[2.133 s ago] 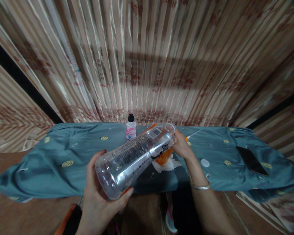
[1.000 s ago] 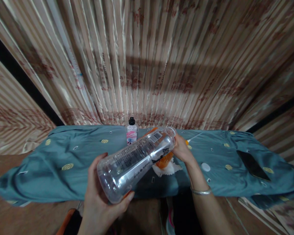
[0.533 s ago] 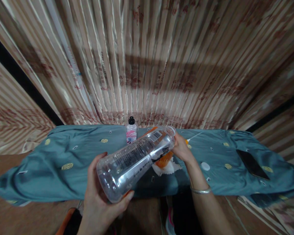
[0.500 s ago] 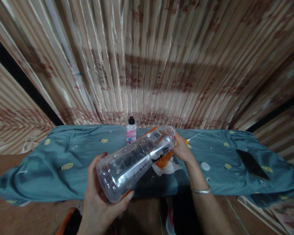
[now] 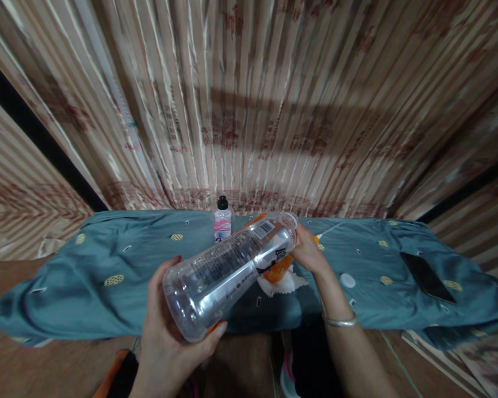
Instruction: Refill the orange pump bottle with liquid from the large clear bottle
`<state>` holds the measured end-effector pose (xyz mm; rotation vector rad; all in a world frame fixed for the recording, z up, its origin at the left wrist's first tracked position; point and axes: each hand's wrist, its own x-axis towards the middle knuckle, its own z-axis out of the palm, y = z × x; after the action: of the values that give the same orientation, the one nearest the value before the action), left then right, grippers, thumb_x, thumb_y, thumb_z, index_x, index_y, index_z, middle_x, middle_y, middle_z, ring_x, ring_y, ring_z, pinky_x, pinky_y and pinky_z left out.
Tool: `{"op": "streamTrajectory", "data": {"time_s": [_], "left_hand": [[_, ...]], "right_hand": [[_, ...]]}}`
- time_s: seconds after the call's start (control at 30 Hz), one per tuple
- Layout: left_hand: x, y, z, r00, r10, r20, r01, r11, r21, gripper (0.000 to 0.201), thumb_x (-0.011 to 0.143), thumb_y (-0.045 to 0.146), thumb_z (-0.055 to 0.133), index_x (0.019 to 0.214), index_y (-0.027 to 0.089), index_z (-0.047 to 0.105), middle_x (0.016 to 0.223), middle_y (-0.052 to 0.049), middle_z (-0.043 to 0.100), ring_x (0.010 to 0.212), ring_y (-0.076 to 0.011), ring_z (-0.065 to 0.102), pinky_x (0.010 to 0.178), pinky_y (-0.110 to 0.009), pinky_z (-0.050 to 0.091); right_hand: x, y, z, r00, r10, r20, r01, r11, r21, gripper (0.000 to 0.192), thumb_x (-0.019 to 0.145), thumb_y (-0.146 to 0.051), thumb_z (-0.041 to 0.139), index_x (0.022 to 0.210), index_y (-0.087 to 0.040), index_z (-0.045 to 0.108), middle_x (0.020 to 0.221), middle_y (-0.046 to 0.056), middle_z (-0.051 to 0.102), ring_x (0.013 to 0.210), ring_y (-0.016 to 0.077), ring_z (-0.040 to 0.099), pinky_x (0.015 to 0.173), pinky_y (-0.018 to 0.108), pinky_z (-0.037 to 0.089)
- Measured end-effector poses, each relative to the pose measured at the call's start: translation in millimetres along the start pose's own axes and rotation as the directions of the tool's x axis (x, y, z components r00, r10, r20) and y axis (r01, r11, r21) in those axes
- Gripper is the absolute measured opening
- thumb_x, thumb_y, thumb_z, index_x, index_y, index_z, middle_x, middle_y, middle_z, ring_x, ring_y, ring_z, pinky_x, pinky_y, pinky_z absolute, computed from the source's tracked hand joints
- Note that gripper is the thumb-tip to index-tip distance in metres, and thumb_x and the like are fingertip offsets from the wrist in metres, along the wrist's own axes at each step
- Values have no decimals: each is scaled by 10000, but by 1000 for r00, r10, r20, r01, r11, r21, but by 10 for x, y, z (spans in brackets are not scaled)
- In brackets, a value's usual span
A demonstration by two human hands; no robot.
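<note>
Wooden floor nearest, teal patterned cloth (image 5: pixel 108 260) over the table beyond.
Left hand (image 5: pixel 166 337): cupped under the base of a clear, empty-looking plastic bottle (image 5: pixel 228 271), ribbed and labelled, tilted neck-away.
Right hand (image 5: pixel 309 251): closed at the bottle's open mouth, apparently working there; needs a steady base.
Under neck: orange item on white tissue (image 5: pixel 284 282).
Farther: white cap (image 5: pixel 347 280), phone (image 5: pixel 427 273), small pink-labelled bottle (image 5: pixel 222 221), striped curtain (image 5: pixel 249 99).

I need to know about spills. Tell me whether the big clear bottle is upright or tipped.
Tipped. The bottle lies nearly on its side, base in the left hand, neck at the right hand, above the cloth.
</note>
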<state>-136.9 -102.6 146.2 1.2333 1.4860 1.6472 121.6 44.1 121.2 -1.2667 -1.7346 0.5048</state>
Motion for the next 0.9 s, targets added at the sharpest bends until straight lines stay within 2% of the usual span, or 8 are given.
{"op": "streamTrajectory", "data": {"time_s": [0.37, 0.63, 0.9], "left_hand": [[3, 5, -4, 1000, -6, -12, 6, 1000, 20, 921, 542, 358, 922, 1371, 227, 542, 1313, -109, 689, 1139, -325, 738, 974, -419, 628], [4, 4, 1, 1000, 1, -6, -1, 1000, 8, 903, 546, 358, 923, 1356, 243, 543, 1284, -71, 699, 1125, -264, 738, 946, -306, 617], [3, -3, 6, 1000, -12, -16, 12, 1000, -17, 929, 526, 347, 932, 1362, 230, 544, 1286, -94, 705, 1130, -303, 744, 946, -354, 635]], "right_hand": [[-7, 48, 9, 1000, -19, 4, 19, 1000, -1, 394, 741, -253, 633, 1134, -240, 663, 1077, 71, 801, 1004, 290, 737, 895, 416, 583], [7, 5, -5, 1000, 1, 7, -1, 1000, 6, 399, 718, -250, 643, 1117, -235, 647, 1056, 77, 809, 991, 299, 750, 874, 417, 596], [8, 11, 1, 1000, 23, 4, -23, 1000, -8, 369, 740, -279, 648, 1105, -227, 661, 1064, 80, 806, 988, 286, 750, 877, 407, 594]]}}
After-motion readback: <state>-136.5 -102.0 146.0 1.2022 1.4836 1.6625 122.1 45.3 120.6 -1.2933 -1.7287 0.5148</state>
